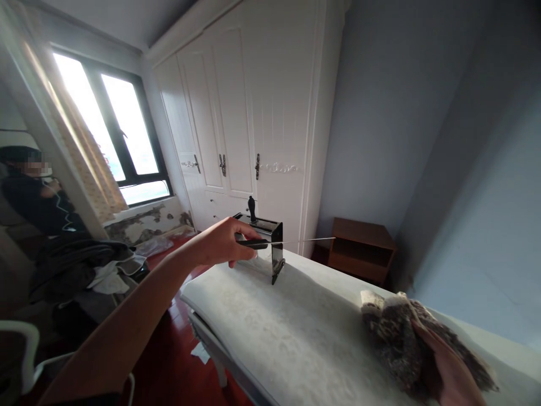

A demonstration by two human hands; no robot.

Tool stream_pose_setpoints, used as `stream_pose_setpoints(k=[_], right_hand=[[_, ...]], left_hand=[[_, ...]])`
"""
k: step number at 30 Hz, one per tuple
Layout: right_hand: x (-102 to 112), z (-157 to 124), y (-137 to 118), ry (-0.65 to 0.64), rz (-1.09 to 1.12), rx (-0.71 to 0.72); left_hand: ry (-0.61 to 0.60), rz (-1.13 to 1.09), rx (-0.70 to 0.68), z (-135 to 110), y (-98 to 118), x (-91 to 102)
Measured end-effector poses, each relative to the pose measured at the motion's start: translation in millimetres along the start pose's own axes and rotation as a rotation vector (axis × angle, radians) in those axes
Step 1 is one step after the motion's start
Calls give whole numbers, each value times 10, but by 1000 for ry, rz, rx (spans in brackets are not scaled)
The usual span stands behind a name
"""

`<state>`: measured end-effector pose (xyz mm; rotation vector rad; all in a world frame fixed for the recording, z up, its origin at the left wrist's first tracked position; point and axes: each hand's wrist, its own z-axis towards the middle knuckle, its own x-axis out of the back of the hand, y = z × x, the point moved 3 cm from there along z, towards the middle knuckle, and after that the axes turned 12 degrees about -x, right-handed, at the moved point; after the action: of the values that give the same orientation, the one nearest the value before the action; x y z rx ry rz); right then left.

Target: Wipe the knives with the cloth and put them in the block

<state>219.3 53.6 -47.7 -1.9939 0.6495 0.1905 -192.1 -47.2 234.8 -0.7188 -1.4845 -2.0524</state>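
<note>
My left hand (237, 242) is closed around the black handle of a knife (302, 241). Its thin blade, seen nearly edge-on, points right above the table. Just behind the knife stands a dark metal knife holder (276, 260) with clear sides, partly hidden by my left hand. One black handle (252, 208) sticks up out of its top. At the lower right, my right hand (450, 361) grips a bunched brown and white shaggy cloth (395, 338) on the table. Some of its fingers are hidden in the folds.
The white-covered table (270, 332) runs toward the lower right. Beyond it are a brown wooden cabinet (361, 239) and a white wardrobe (279, 113). Clothes (110, 276) are heaped at left near a white chair (31, 349). A person (38, 192) is at far left.
</note>
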Motion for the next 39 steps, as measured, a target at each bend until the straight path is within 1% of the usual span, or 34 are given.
stream_pose_setpoints(k=[2, 3, 5, 9, 11, 13, 16, 19, 22, 26, 28, 32, 35, 37, 39], right_hand=[[-48, -56, 3, 31, -6, -80], [-82, -88, 1, 21, 5, -82], [-160, -151, 9, -31, 53, -66], [-314, -252, 83, -144, 163, -74], [-380, -278, 113, -208, 188, -86], [-418, -283, 116, -256, 225, -93], [-421, -263, 70, -288, 309, -91], [-407, -269, 14, -307, 381, -76], [-438, -350, -7, -348, 410, -50], [-533, -494, -1, -377, 323, 30], [-554, -521, 12, -340, 264, 55], [-506, -466, 76, -185, 205, -9], [-464, -411, 101, -140, 208, -11], [-441, -379, 93, -130, 218, 17], [-409, -343, 79, -105, 235, 21]], left_hand=[[-19, -27, -20, 28, 8, -137], [-25, -35, -40, 46, 10, -239], [-13, -39, -107, 80, 15, -499], [117, 13, -330, 89, 46, -1156], [154, 44, -424, 60, 38, -1506], [154, 70, -498, 20, 0, -1834], [159, 184, -541, -44, -111, -2230], [150, 362, -554, -107, -223, -2501], [147, 503, -617, -167, -271, -2662], [155, 607, -719, -224, -281, -2771], [149, 632, -762, -242, -295, -2807], [107, 671, -825, -255, -334, -2868], [56, 644, -807, -237, -353, -2870], [38, 561, -798, -223, -359, -2831], [15, 451, -826, -222, -370, -2773]])
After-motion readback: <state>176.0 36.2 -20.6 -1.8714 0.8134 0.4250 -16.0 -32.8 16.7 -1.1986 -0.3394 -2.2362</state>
